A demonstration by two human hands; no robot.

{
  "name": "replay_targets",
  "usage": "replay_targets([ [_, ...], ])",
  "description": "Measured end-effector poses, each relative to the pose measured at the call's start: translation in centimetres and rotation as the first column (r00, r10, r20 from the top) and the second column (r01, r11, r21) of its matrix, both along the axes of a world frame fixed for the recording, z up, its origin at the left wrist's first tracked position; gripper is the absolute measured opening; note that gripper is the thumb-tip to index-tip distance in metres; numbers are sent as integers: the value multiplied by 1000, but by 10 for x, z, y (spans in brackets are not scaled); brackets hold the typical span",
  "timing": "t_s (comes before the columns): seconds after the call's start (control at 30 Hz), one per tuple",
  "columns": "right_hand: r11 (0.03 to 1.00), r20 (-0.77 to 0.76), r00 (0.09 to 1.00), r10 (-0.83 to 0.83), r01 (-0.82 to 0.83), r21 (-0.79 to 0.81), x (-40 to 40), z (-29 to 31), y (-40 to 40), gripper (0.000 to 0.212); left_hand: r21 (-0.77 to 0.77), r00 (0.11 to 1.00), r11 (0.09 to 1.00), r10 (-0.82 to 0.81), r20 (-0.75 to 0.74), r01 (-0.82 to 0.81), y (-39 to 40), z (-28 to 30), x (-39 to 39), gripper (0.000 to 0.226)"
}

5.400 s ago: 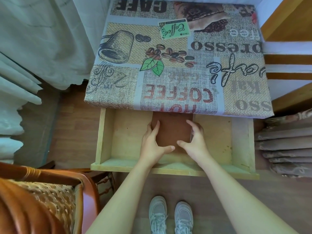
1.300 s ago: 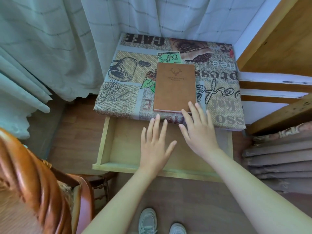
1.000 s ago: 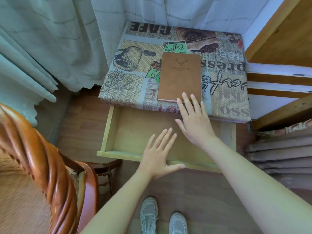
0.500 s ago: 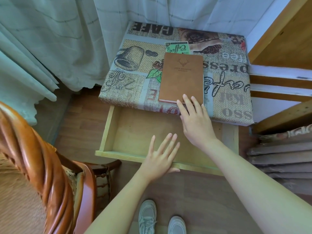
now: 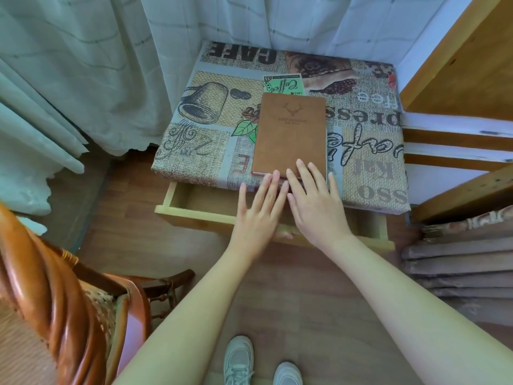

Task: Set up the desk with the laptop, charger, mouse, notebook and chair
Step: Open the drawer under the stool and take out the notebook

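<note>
The desk (image 5: 369, 151) carries a coffee-print cloth, its drawer (image 5: 200, 211) partly out. The wooden chair (image 5: 63, 301) stands left. The brown notebook (image 5: 290, 134) lies flat on the cloth. Both hands, left hand (image 5: 256, 218) and right hand (image 5: 316, 207), spread flat, grasping nothing; the right fingertips (image 5: 301, 166) touch the notebook's near edge.

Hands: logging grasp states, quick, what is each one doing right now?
Left hand: open, flat, holding nothing, over the drawer.
Right hand: open, holding nothing, fingertips at the notebook edge.
</note>
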State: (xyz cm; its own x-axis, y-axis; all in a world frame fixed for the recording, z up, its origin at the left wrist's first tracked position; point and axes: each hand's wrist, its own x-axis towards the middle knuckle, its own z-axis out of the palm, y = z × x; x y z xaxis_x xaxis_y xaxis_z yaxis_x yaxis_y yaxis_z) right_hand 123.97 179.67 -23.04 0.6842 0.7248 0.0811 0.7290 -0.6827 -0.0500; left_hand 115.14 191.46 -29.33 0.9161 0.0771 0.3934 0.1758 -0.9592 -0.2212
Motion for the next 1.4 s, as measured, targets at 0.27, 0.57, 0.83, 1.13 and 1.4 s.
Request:
replay_targets([
  [0.27, 996, -65, 994, -89, 87, -29, 16, 2, -11, 57, 28, 965, 981, -192, 178, 191, 20, 8, 60, 70],
  [0.57, 996, -97, 992, -83, 84, 11, 22, -3, -13, 55, 20, 943, 976, -217, 251, 219, 23, 1, 74, 42],
  [0.83, 994, -182, 980, -73, 88, 72, 25, -4, -13, 54, 24, 967, 981, -192, 166, 191, 21, 3, 72, 42],
  [1.13, 994, -302, 953, -32, 61, 87, 43, 24, -15, 43, -181, 974, 967, -202, -99, 182, 26, 44, 66, 66],
  [1.4, 959, -318, 943, -95, 173, 226, 81, 35, -5, 21, -291, 986, 950, 69, -149, -111, 50, 64, 82, 58],
])
